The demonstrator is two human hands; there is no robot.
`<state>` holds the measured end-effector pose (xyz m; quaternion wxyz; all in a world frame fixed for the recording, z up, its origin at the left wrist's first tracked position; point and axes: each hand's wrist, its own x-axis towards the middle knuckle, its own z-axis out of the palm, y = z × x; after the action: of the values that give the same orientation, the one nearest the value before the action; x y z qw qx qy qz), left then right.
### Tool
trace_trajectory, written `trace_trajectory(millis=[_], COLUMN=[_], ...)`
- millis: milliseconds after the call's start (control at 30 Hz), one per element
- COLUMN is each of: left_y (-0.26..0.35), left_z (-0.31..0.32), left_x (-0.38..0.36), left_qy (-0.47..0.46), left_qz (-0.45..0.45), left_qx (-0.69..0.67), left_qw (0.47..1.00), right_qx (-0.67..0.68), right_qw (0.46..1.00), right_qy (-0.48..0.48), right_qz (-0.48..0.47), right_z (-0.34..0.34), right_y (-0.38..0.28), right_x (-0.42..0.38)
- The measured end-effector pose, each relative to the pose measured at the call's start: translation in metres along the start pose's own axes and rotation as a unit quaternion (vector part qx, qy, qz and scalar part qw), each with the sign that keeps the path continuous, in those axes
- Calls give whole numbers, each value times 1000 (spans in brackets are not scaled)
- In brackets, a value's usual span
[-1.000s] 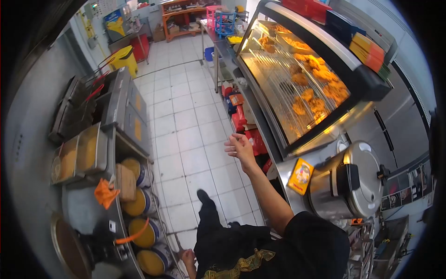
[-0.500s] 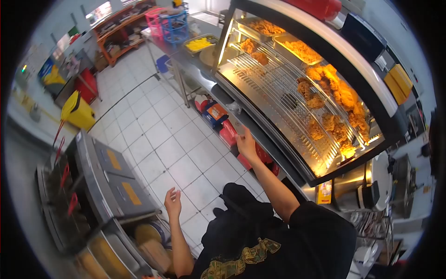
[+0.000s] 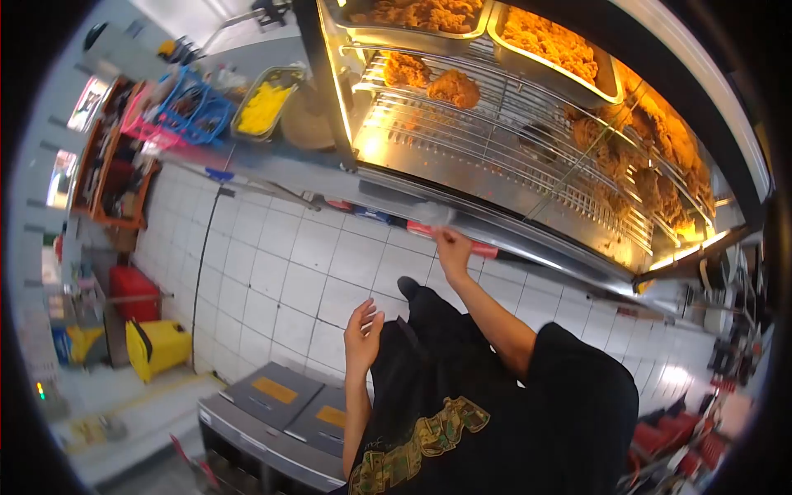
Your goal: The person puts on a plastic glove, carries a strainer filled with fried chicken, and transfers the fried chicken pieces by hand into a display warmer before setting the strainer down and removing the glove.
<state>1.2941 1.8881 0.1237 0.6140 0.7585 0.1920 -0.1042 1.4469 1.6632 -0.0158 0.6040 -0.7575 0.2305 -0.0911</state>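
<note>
My right hand (image 3: pixel 452 247) reaches up to the steel front edge of the counter (image 3: pixel 330 186) under the heated display case (image 3: pixel 511 157). Its fingertips touch the edge beside a red strip (image 3: pixel 483 247); whether they grip anything is unclear. My left hand (image 3: pixel 361 334) hangs in the air over the white tiled floor (image 3: pixel 272 272), fingers apart and holding nothing. Pieces of fried chicken (image 3: pixel 454 87) lie on the wire racks inside the lit case, with more in trays above.
On the counter to the left sit a tray of yellow food (image 3: pixel 262 107), a blue basket (image 3: pixel 186 103) and a pink basket (image 3: pixel 140 111). A fryer unit with grey lids (image 3: pixel 280 400) stands below me. A yellow bin (image 3: pixel 161 346) and red bin (image 3: pixel 132 289) stand at far left.
My view has swung toward the display case, which now fills the top. My right hand has come up to the counter edge, and my left hand has risen in front of my body.
</note>
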Motion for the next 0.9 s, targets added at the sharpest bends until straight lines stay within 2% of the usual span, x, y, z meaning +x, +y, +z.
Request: trace_trajectory(millis=[33,100,167,233,333,367,467,500,533,600,633,667,733,767,867,900], left_y=[26,80,139,186,250,263,269,270,270,264,254,244,234,241,258,249], left_z=[-8,-24,-35,-47,-69,-75,-88,-88,-91,-96,-92,-90,-86,-90,-85,-78], left_x=[13,34,53,68,82,93,113,116,120,126,130,130,120,111,71,72], left_qy=[-23,-64,-86,-147,-292,-355,-464,-463,-499,-549,-543,-486,-349,-418,-455,-482], left_qz=[14,129,313,420,443,470,458,452,342,100,156,250,430,457,379,272], left_qx=[-19,18,146,141,68,106,98,69,22,-56,-88,-121,-194,-223,-124,-145], left_qw=[999,989,934,884,845,801,752,759,796,828,821,829,810,753,796,820], right_qx=[42,94,160,274,287,293,392,455,456,457,491,506,534,549,599,614], right_qw=[998,986,964,926,913,920,903,878,883,888,869,860,842,833,800,786], right_qy=[-43,-136,-211,-259,-269,-231,-172,-134,-95,-12,5,30,74,67,34,76], right_qz=[15,17,6,1,-106,-121,19,67,60,49,64,55,27,15,-14,1], right_z=[-9,-35,-50,-56,-56,-52,-47,-45,-44,-43,-44,-40,-34,-34,-32,-31], right_y=[-31,-113,-173,-228,-289,-307,-329,-340,-345,-347,-357,-360,-368,-367,-358,-362], right_x=[-23,-64,-87,-112,-134,-143,-169,-176,-179,-186,-191,-199,-209,-214,-228,-230])
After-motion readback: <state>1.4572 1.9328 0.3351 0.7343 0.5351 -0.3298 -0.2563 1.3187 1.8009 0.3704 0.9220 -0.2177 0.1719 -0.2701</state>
